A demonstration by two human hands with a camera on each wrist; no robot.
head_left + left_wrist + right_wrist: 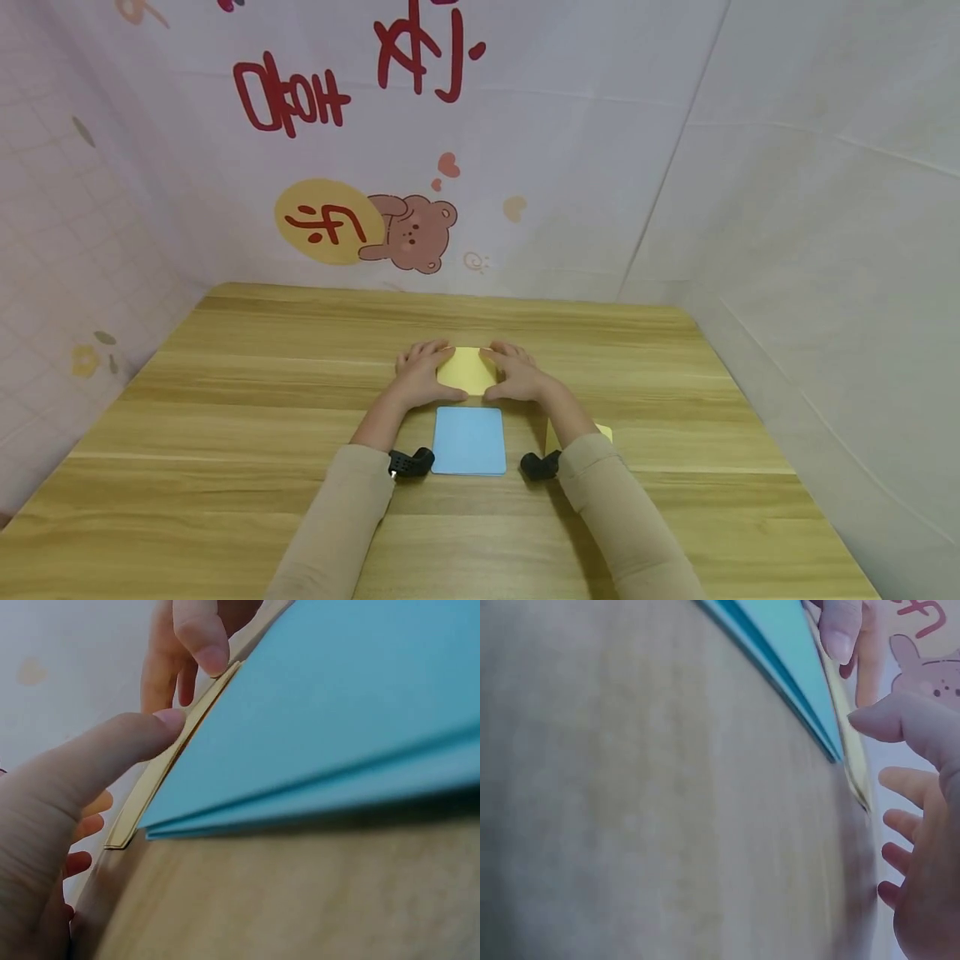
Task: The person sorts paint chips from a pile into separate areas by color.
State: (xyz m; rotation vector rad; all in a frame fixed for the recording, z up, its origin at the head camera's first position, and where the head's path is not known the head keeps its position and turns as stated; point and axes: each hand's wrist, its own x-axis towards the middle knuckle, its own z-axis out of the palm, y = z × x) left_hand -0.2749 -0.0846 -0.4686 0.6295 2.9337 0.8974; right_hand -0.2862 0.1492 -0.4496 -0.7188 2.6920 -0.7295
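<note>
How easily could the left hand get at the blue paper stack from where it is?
Probably yes. The left hand rests on the folded yellow paper, and the blue paper stack lies just nearer the person, uncovered, with only bare table around it.

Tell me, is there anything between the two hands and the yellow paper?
Nothing visible. Both the left hand and right hand already rest on the yellow paper, one at each side. The blue paper lies nearer the person, apart from the hands.
</note>
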